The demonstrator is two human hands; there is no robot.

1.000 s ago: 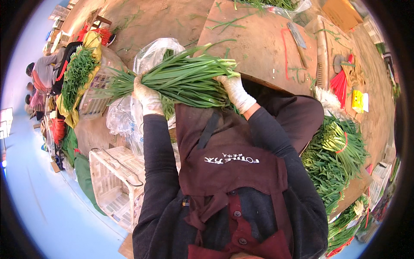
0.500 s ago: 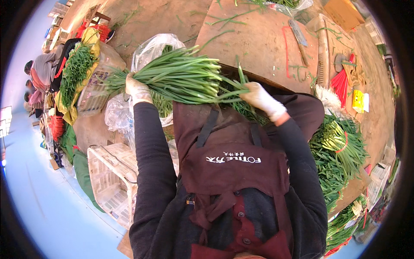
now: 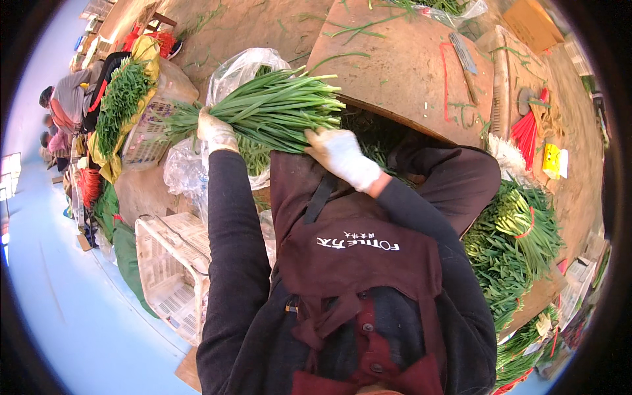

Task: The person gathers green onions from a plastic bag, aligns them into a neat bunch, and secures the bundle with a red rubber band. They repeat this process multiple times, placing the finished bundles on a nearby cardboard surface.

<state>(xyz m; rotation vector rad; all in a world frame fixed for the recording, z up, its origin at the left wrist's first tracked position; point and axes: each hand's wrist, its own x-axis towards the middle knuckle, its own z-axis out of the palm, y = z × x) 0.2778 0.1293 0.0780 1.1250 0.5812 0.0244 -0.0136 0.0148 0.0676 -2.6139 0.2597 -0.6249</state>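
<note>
The left hand (image 3: 216, 131) closes around the green bunch (image 3: 276, 108); the right hand's (image 3: 341, 157) part-curled fingers meet its near edge, grasp unclear. Stalks lie crosswise, cut ends rightward.

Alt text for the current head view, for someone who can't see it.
A person's gloved left hand grips a bunch of green stalks, the right hand at its paler end. Ahead lies a board with a knife; a crate sits left, piled greens right.

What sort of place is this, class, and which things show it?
Probably a vegetable packing workplace: the left hand grips a bunch of green stalks, a bundle at right wears a red band, and a plastic crate is at left.
</note>
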